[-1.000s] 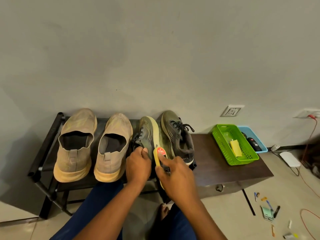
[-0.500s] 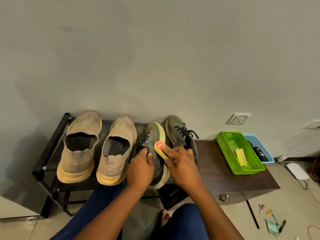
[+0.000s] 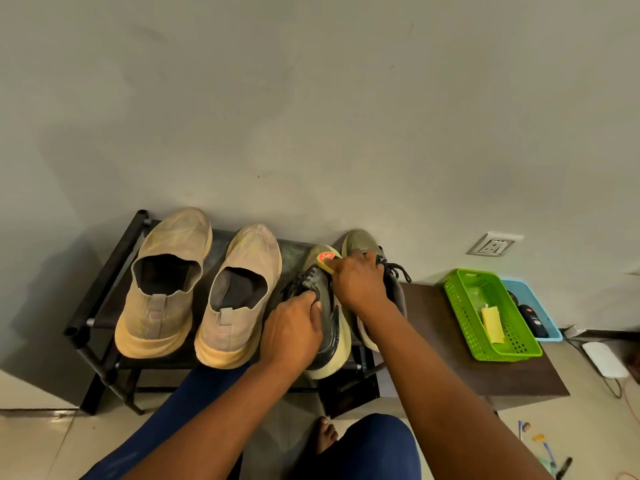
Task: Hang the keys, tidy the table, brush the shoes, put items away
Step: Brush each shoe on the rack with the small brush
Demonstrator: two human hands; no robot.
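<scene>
1. Olive-green mesh sneaker [image 3: 327, 327], tipped on its side on the black shoe rack [image 3: 104, 271]; your left hand [image 3: 294, 336] grips it at the collar, fingers curled over the rim by the laces.
2. Your right hand [image 3: 360, 284] is clamped round the yellow brush [image 3: 325, 261], red label showing, at the toe end of that sneaker; bristles hidden, contact with the sole edge looks likely but I cannot confirm it.
3. Progress, by my reading: brushing is in hand on this one shoe; its partner sneaker [image 3: 360, 244] stands upright just behind your right hand; the two tan knit slip-ons [image 3: 166, 289] look dusty along their pale foam soles, so probably not yet done.
4. Keys: none seen hanging; a dark fob-like thing [image 3: 533, 320] lies in the blue tray [image 3: 550, 332], too small to name for sure.
5. Putting away remains: small items [image 3: 540, 441] are scattered on the tiled floor at right.
6. Textures: green basket [image 3: 457, 303] is perforated rigid plastic, holding a yellow pad [image 3: 493, 323]; it sits on the dark wood-look table [image 3: 450, 368]; sneaker sole is thick, cream, curved; rack is tubular with a fabric shelf.
</scene>
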